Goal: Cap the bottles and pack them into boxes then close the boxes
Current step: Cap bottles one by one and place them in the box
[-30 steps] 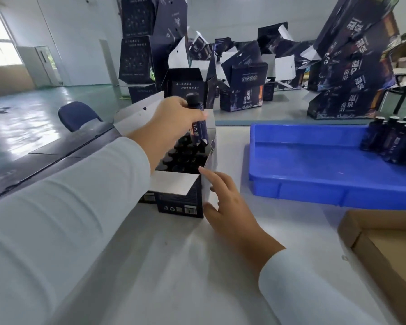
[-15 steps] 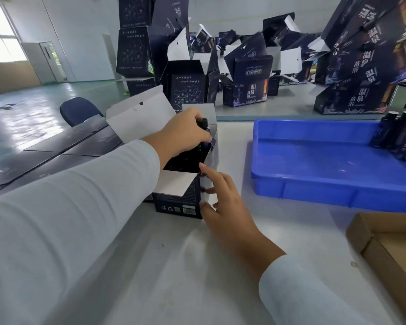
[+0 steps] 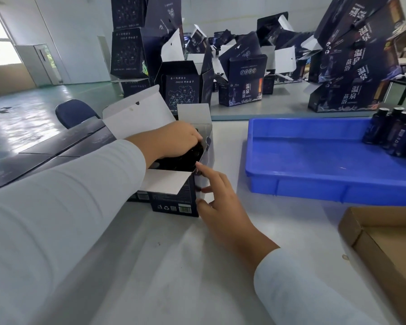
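So the person's got an open dark box [image 3: 174, 200] sitting on the white tabletop [image 3: 174, 266], flaps up; the left hand [image 3: 176, 141] is reaching down into the top of it, fingers curled over the dark bottles inside the box [image 3: 185, 158], though whether they actually grip one can't be told since the fingertips are hidden behind the box wall; the right hand [image 3: 223, 207] is pressed against the box's right side near the front corner, index finger stretched up to the rim, the other fingers spread loosely on the wall, thumb low by the base, holding nothing; off to the right there's a blue tray [image 3: 314, 174] with a cluster of capped dark bottles [image 3: 394, 134] standing in its far right corner; a brown cardboard carton [image 3: 361, 240] pokes in at the lower right edge; behind the tabletop there's a messy pile of open dark boxes [image 3: 242, 90]; a blue chair [image 3: 75, 112] sits off to the left.
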